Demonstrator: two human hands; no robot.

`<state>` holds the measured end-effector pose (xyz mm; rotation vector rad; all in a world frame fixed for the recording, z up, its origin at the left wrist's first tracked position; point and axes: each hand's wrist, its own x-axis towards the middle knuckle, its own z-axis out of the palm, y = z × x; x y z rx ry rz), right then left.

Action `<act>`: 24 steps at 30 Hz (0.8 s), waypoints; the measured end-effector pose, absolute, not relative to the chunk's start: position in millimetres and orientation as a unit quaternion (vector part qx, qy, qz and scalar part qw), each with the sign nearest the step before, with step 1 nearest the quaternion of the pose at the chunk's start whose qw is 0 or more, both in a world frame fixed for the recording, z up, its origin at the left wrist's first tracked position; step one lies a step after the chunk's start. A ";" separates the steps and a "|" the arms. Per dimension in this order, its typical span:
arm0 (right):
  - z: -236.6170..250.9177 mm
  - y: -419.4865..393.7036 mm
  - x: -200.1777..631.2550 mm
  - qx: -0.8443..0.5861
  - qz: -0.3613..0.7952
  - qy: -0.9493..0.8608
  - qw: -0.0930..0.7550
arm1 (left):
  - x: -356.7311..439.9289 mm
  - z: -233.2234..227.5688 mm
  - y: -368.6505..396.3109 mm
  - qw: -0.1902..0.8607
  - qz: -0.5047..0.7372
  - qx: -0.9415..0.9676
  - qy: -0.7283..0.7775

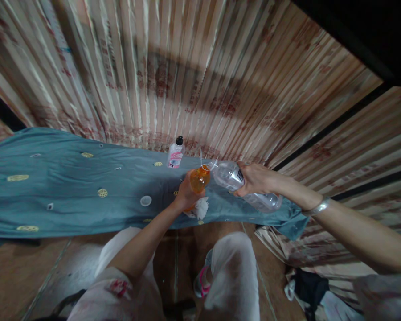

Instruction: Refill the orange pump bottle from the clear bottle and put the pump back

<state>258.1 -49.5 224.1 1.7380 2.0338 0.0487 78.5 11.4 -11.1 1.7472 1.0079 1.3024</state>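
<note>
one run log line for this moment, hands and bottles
left hand: grips orange bottle | right hand: tilts clear bottle, mouth at orange bottle's mouth | blue cloth: small bottle, loose cap

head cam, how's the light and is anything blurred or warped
Head view: dim, warm light; the top right corner is black. The wide lens bends the striped curtain into a fan and curves the blue cloth. The curtain is streaked with blur; the orange bottle in the left hand and the clear bottle in the right hand look sharper.
</note>
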 end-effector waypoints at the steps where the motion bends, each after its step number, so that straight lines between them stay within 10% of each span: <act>1: 224.1 -49.4 258.0 0.632 0.018 0.739 0.231 | 78.8 -11.2 11.4 0.363 0.506 0.678 0.391; 24: 227.3 -51.1 253.7 0.631 0.023 0.736 0.245 | 79.7 -12.6 12.7 0.357 0.506 0.682 0.390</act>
